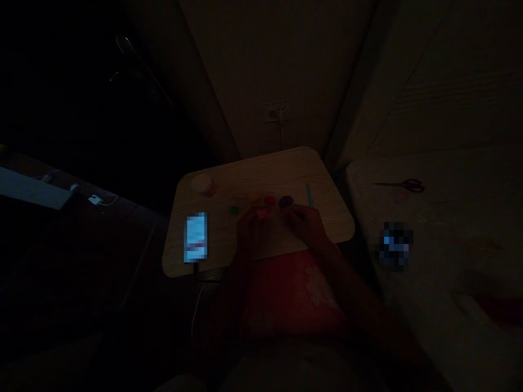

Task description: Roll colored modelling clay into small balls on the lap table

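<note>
The scene is very dark. On a small wooden table (281, 169), my left hand (248, 226) has its fingers closed round a small orange-red lump (262, 213), which looks like modelling clay. Curled fingers make up my right hand (304, 220), just below a purple lump (286, 201); whatever is between its fingertips is too dark to make out. Beyond my hands lie a red lump (269, 200) and a yellow-orange lump (253, 197). A green lump (234, 209) is left of my left hand. Right of the purple lump lies a light-blue strip (309, 194).
A lit phone (195, 237) with a cable lies at the table's left. Behind it stands a pale-lidded tub (203, 184). To the right, scissors (404, 185) and a blurred dark object (395, 246) rest on a light surface. A wall socket (278, 112) holds a plug.
</note>
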### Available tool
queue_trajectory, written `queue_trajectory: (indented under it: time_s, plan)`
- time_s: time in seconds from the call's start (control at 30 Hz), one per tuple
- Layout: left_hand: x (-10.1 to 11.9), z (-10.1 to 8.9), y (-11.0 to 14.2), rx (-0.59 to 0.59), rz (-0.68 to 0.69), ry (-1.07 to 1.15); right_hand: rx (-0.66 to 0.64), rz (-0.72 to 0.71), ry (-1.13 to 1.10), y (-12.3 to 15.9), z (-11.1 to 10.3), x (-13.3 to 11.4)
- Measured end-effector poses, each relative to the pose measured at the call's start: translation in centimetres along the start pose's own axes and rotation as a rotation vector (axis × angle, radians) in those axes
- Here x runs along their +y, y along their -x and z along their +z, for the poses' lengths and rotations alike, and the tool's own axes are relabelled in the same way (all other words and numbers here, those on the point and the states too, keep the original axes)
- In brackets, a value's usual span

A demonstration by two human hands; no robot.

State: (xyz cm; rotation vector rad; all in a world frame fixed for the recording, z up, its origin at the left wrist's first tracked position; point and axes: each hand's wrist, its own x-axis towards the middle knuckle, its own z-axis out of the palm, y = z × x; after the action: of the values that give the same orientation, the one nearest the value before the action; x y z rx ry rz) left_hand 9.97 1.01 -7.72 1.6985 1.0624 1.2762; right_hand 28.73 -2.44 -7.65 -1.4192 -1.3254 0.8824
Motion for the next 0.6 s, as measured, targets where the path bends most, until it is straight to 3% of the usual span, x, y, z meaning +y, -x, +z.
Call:
queue_trajectory:
  time_s: [0.1, 0.23, 0.47, 0.6]
  plan:
    - [-0.3, 0.2, -0.2, 0.023, 0.042, -0.051, 0.142, -0.179, 0.443, -1.3, -0.6, -0.6]
    - [-0.4, 0.3, -0.3, -0.011, 0.068, -0.066, 0.071, -0.181, 0.846, -3.1, -0.3, -1.0]
    - [-0.1, 0.2, -0.4, -0.012, 0.064, -0.052, -0.018, -0.023, 0.923, -3.2, 0.7, -1.1]
    - [0.0, 0.3, -0.4, -0.011, 0.035, -0.046, -0.087, -0.032, 0.926, -2.7, 0.5, -2.0]
